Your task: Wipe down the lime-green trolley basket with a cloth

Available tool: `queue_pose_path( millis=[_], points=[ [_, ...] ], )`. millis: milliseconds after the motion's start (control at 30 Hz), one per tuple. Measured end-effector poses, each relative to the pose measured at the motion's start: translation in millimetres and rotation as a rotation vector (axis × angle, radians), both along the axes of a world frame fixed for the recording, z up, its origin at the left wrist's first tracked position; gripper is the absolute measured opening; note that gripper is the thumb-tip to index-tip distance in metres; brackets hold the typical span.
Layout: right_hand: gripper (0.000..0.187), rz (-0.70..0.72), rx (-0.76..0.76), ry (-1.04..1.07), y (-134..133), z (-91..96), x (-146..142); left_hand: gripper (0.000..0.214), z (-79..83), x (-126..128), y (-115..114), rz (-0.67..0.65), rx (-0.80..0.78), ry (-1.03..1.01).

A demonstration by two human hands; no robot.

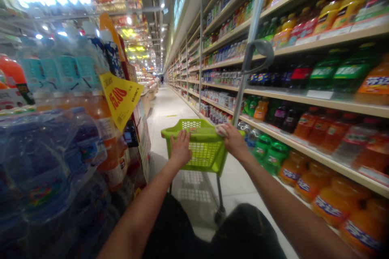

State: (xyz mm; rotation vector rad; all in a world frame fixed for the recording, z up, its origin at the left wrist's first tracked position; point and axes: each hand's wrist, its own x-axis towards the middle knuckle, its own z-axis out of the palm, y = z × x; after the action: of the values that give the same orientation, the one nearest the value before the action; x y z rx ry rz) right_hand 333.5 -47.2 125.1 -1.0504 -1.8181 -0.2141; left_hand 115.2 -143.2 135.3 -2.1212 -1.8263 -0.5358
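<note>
A lime-green plastic shopping cart (206,158) with a mesh basket stands on the aisle floor before me. My left hand (181,149) lies over the left part of its handle (205,136), fingers bent across the top. At the right end of the handle, my right hand (233,139) is closed around it. A small crumpled white thing (221,130), perhaps tissue, shows at the right fingers; its kind is unclear. Something small and flat lies near the handle's middle, too blurred to name. Both arms reach forward, and my dark-clothed legs are behind the cart.
Shelves (319,97) of bottled drinks line the right side, with a grey ring-shaped fitting (258,56) jutting out at a post. Stacked water packs (45,170) and a yellow price sign (121,99) crowd the left. The tiled aisle (165,105) runs ahead towards a distant person (162,78).
</note>
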Motion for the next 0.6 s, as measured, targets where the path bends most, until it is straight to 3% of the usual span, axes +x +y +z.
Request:
queue_pose_path(
  millis=[100,167,267,433,500,600],
  points=[
    [0.039,-0.127,0.005,0.077,10,-0.7,33,0.072,-2.7,-1,-1,0.004,0.015,-0.002],
    [0.039,-0.187,0.001,0.13,9,-3.0,39,0.072,-3.9,1,-2,0.014,0.021,-0.008],
    [0.039,-0.182,0.003,0.127,-3,-8.2,20,0.072,-4.4,3,-1,0.017,0.031,-0.022],
    [0.047,-0.032,0.031,0.007,-25,-11.8,-24,0.07,-3.8,-1,3,0.009,0.046,-0.05],
    [0.046,-0.025,0.031,-0.004,-23,-9.9,-20,0.069,-4.3,-4,5,0.002,0.057,-0.048],
    [0.044,-0.105,-0.003,0.041,-14,-5.7,8,0.069,-6.1,-7,7,-0.017,0.08,-0.041]
  ],
)
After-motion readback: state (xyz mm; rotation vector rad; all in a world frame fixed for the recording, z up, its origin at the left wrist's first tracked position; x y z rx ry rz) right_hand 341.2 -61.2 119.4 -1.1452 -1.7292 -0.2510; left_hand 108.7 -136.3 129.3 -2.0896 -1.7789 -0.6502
